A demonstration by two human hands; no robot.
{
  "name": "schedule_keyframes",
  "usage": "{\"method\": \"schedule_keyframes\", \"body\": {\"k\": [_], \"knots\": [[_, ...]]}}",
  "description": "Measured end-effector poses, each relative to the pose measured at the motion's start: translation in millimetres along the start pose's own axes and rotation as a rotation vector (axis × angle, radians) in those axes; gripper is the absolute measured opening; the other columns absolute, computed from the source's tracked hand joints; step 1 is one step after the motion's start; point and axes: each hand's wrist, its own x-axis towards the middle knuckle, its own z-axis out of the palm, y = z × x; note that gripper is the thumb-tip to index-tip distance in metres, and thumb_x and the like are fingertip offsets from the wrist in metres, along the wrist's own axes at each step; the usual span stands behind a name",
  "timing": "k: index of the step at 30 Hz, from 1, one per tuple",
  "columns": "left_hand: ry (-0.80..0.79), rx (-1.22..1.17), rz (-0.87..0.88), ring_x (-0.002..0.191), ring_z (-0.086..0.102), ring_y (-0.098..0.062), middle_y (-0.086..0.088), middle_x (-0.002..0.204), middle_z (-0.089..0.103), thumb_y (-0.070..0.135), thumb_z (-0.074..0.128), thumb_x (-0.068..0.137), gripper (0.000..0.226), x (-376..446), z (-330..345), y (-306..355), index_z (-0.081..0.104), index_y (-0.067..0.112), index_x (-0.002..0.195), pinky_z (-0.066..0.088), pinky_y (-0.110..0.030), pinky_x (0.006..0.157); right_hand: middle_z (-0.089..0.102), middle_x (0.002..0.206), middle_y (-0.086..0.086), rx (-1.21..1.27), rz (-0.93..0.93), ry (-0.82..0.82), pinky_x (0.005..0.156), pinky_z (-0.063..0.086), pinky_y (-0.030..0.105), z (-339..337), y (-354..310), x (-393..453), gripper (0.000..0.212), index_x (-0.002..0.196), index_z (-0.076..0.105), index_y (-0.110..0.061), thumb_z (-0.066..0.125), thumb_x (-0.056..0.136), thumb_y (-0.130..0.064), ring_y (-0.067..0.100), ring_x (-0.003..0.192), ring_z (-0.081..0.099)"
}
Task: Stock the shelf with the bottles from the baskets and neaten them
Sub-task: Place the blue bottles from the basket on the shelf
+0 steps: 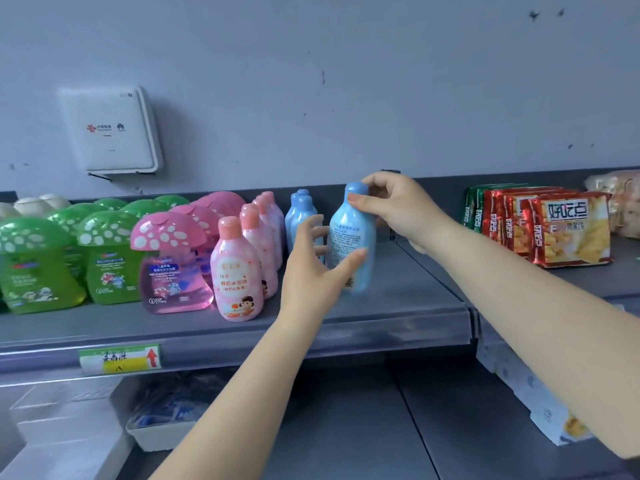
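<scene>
Stocking looks well along but not finished. Both hands are on one blue bottle [353, 237] standing near the front of the shelf [398, 306], at the right end of the bottle rows. The right hand [398, 206] pinches its cap from above with thumb and fingers, while the left hand [311, 258] curls round its lower body, thumb across the front and fingers behind. The bottle's back label faces the camera, so I judge it needs turning before it matches its neighbours. Just behind it to the left stands a short file of blue bottles [301, 216], and this one seems meant to head that file. Left of those, the pink bottles [239, 268] run front to back in a tidy line with labels forward, and further left the pink mushroom bottles [173, 258] and green mushroom bottles [104, 258] fill their rows. Bare shelf remains to the right of the held bottle, up to the divider before the biscuit packs [568, 230]. A basket [152, 434] sits on the level below; whether any bottles are left in it cannot be told.
</scene>
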Motion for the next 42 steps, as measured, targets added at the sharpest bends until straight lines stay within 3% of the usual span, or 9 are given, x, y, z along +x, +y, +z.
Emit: {"method": "schedule_keyframes", "body": {"k": [3, 7, 11, 15, 20, 24, 27, 34, 42], "knots": [[0.047, 0.164, 0.016, 0.096, 0.05, -0.003, 0.023, 0.12, 0.044, 0.039, 0.078, 0.071, 0.079, -5, 5, -4, 0.03, 0.03, 0.133, 0.042, -0.025, 0.078, 0.062, 0.082, 0.0, 0.049, 0.042, 0.183, 0.071, 0.047, 0.033, 18, 1, 10, 0.016, 0.079, 0.059, -0.014, 0.071, 0.081, -0.024, 0.015, 0.078, 0.058], [0.076, 0.127, 0.029, 0.097, 0.05, -0.004, 0.024, 0.11, 0.047, 0.031, 0.078, 0.072, 0.064, 3, 0, -6, 0.04, 0.027, 0.124, 0.039, -0.02, 0.08, 0.062, 0.088, 0.002, 0.119, 0.096, 0.251, 0.066, 0.045, 0.026, 31, -1, 17, 0.021, 0.084, 0.059, -0.013, 0.072, 0.08, -0.029, 0.015, 0.079, 0.059], [-0.008, -0.11, -0.022, 0.085, 0.059, -0.002, 0.021, 0.104, 0.058, 0.026, 0.081, 0.069, 0.047, 11, -16, -10, 0.048, 0.038, 0.101, 0.051, -0.022, 0.077, 0.063, 0.094, -0.006, 0.08, 0.115, -0.02, 0.067, 0.045, 0.026, 15, -1, 17, 0.017, 0.101, 0.061, -0.016, 0.064, 0.087, -0.026, 0.011, 0.088, 0.058], [-0.27, -0.444, -0.138, 0.089, 0.065, -0.014, 0.001, 0.104, 0.068, 0.023, 0.066, 0.073, 0.041, 20, -30, -18, 0.057, 0.019, 0.113, 0.054, -0.028, 0.069, 0.064, 0.098, -0.011, 0.095, 0.111, -0.318, 0.078, 0.04, 0.029, -1, 7, 14, 0.018, 0.105, 0.064, -0.025, 0.064, 0.087, -0.024, 0.008, 0.095, 0.055], [-0.486, -0.558, -0.191, 0.097, 0.064, -0.024, -0.01, 0.111, 0.065, 0.021, 0.056, 0.085, 0.043, 23, -34, -23, 0.054, 0.005, 0.126, 0.056, -0.04, 0.078, 0.066, 0.101, -0.003, 0.164, 0.071, -0.326, 0.086, 0.04, 0.04, -4, 16, 12, 0.032, 0.098, 0.065, -0.026, 0.077, 0.068, -0.031, 0.018, 0.098, 0.057], [-0.231, -0.481, -0.226, 0.095, 0.065, -0.023, -0.011, 0.113, 0.066, 0.015, 0.056, 0.093, 0.031, 20, -22, -23, 0.053, 0.009, 0.123, 0.056, -0.039, 0.078, 0.066, 0.098, -0.008, 0.134, 0.085, -0.138, 0.075, 0.052, 0.026, 6, 17, 13, 0.029, 0.107, 0.06, -0.017, 0.071, 0.08, -0.018, 0.01, 0.091, 0.063], [-0.02, -0.244, -0.151, 0.089, 0.063, -0.011, 0.003, 0.105, 0.063, 0.008, 0.064, 0.086, 0.034, 25, -14, -28, 0.049, 0.019, 0.114, 0.053, -0.023, 0.074, 0.063, 0.093, -0.012, -0.004, 0.053, -0.009, 0.074, 0.05, 0.021, 21, 20, 17, 0.032, 0.106, 0.061, -0.015, 0.075, 0.077, -0.017, 0.001, 0.084, 0.059], [0.064, 0.144, -0.15, 0.093, 0.056, -0.015, -0.003, 0.112, 0.057, 0.002, 0.059, 0.082, 0.038, 45, -3, -44, 0.05, 0.012, 0.118, 0.038, -0.008, 0.061, 0.058, 0.08, -0.009, -0.193, 0.054, 0.093, 0.07, 0.047, 0.024, 55, 30, 38, 0.029, 0.092, 0.061, -0.016, 0.08, 0.071, -0.023, 0.011, 0.079, 0.056], [0.11, 0.174, -0.186, 0.107, 0.055, -0.029, -0.014, 0.117, 0.056, -0.002, 0.05, 0.085, 0.044, 52, 0, -62, 0.041, 0.005, 0.127, 0.045, -0.029, 0.079, 0.068, 0.095, 0.004, -0.224, 0.125, 0.106, 0.081, 0.052, 0.036, 78, 47, 59, 0.032, 0.096, 0.067, -0.005, 0.079, 0.072, -0.023, 0.02, 0.09, 0.063]]}}
